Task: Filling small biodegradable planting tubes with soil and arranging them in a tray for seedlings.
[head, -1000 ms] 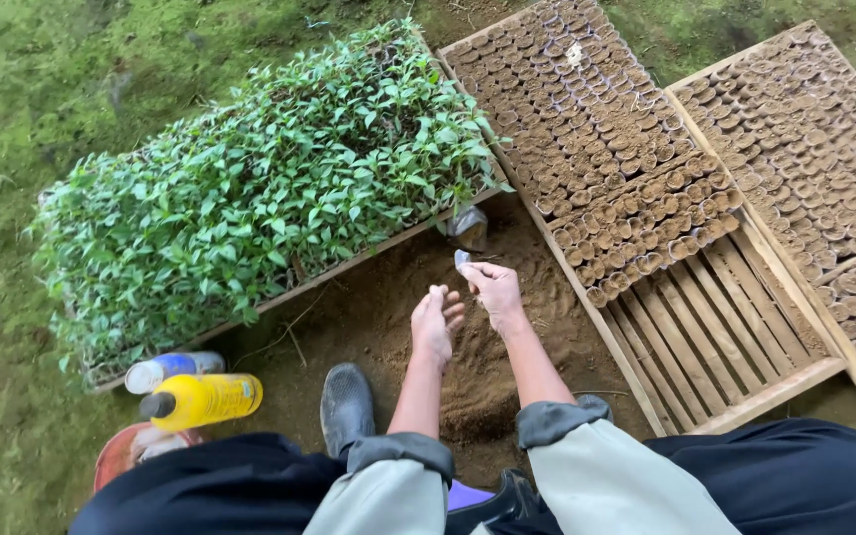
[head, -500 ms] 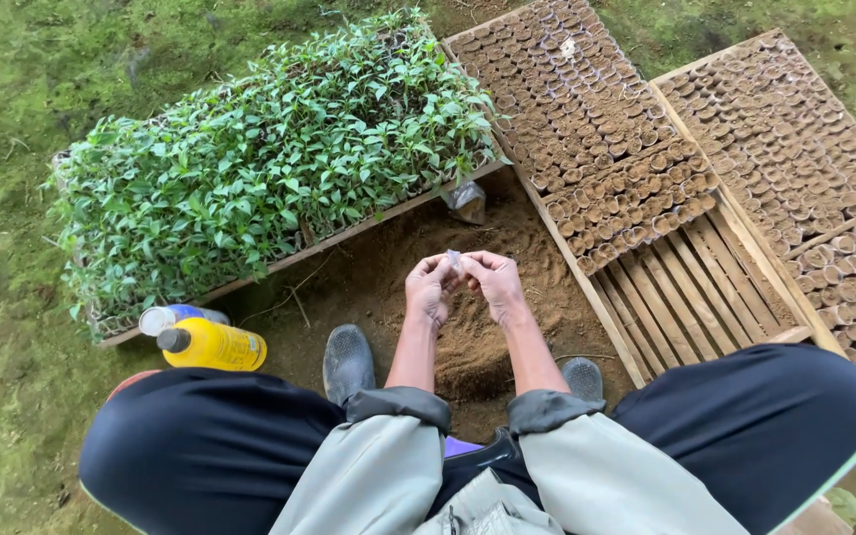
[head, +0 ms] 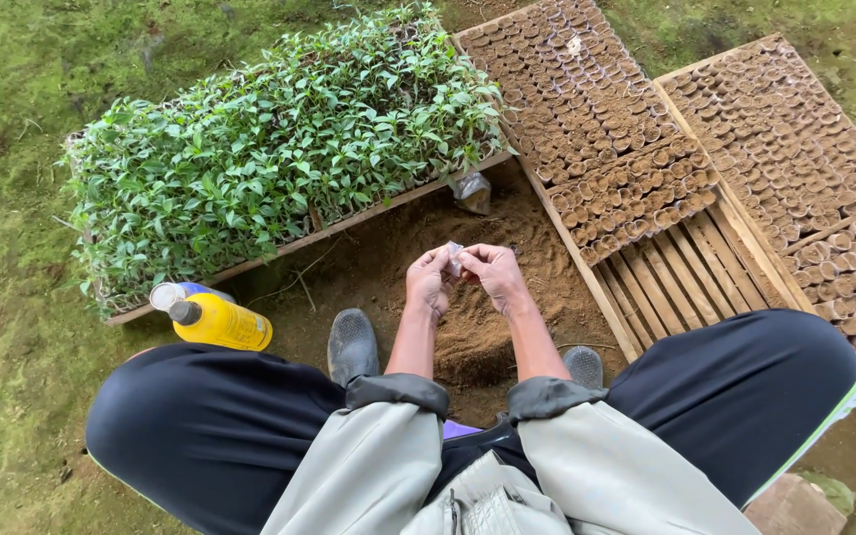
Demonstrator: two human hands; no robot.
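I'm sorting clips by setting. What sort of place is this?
Most likely an outdoor plant nursery. A tray of green seedlings sits on grass, wooden frames hold rows of small soil-filled pots, and both hands, left and right, hold a small clear bag over loose soil.

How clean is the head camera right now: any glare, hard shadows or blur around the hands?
Head view: soft, even daylight, no hard shadows; left hand and right hand sharp, pinching a small clear bag; mild shine on the yellow bottle; wide-angle bending at the edges of the wooden trays.
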